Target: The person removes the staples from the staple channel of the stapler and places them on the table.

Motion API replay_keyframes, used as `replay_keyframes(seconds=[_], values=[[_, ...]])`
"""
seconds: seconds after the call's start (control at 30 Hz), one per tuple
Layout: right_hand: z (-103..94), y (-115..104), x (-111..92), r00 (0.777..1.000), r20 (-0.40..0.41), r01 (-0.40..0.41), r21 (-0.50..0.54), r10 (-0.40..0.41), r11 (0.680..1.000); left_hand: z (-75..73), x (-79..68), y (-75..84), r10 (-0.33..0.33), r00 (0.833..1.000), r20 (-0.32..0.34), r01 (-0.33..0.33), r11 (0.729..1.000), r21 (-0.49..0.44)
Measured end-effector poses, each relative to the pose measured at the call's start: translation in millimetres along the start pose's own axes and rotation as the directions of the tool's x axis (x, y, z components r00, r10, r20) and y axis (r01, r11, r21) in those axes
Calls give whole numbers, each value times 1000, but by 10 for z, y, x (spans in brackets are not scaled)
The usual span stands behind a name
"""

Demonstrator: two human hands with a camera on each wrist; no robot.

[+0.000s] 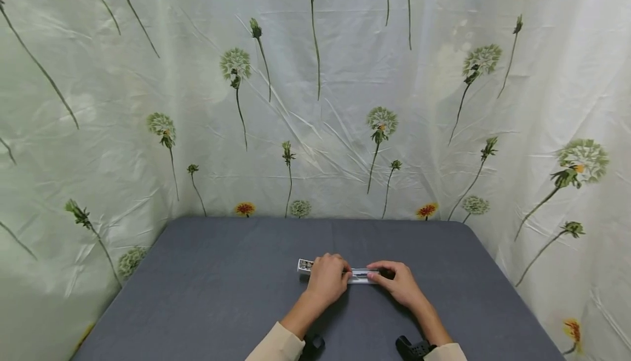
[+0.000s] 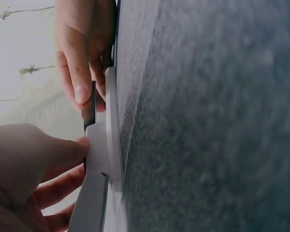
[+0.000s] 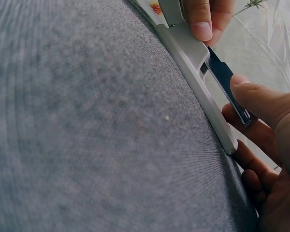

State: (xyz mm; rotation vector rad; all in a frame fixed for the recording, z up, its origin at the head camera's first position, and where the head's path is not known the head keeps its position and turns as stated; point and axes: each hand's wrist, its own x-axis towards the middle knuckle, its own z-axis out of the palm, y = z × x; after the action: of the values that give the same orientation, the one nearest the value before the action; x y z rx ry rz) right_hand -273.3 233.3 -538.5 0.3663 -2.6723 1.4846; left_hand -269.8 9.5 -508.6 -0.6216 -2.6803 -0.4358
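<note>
A white stapler (image 1: pixel 304 265) with a patterned top lies lengthwise from left to right on the table, its upper arm swung up away from the base (image 3: pixel 198 99). My left hand (image 1: pixel 327 279) grips its middle, thumb and fingers on opposite sides of the body (image 2: pixel 97 150). From the other end, my right hand (image 1: pixel 400 281) pinches the dark metal staple magazine (image 3: pixel 224 75) between thumb and index finger. The magazine sticks out above the base, with a gap between them. Lower fingers of the right hand are at the base's tip. In the head view, my left hand covers part of the stapler.
Beneath the stapler is a table (image 1: pixel 212 295) covered in dark grey cloth. A pale curtain (image 1: pixel 335 131) printed with dandelions hangs behind it and along both sides. Black straps with devices (image 1: pixel 414 347) sit at both wrists, below beige sleeves (image 1: pixel 278 344).
</note>
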Motion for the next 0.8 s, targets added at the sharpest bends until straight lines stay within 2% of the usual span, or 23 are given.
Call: replay_keyframes(seconds=[0.17,0.33,0.57,0.8], values=[[7,2,-5,1000,0,-15,0,15,1000,31,-13,20,5,999,-44,-5,1000,1],[-10,18,-7,1000,9,-14,-6,14,1000,59,-1,6,-6,999,-45,3,998,-62],[-5,13,-8,1000,9,-19,5,18,1000,62,32,-36,8,998,-55,-12,996,-83],[-11,19,2,1000,16,-22,11,22,1000,30,58,-26,-59,998,-15,56,986,-155]])
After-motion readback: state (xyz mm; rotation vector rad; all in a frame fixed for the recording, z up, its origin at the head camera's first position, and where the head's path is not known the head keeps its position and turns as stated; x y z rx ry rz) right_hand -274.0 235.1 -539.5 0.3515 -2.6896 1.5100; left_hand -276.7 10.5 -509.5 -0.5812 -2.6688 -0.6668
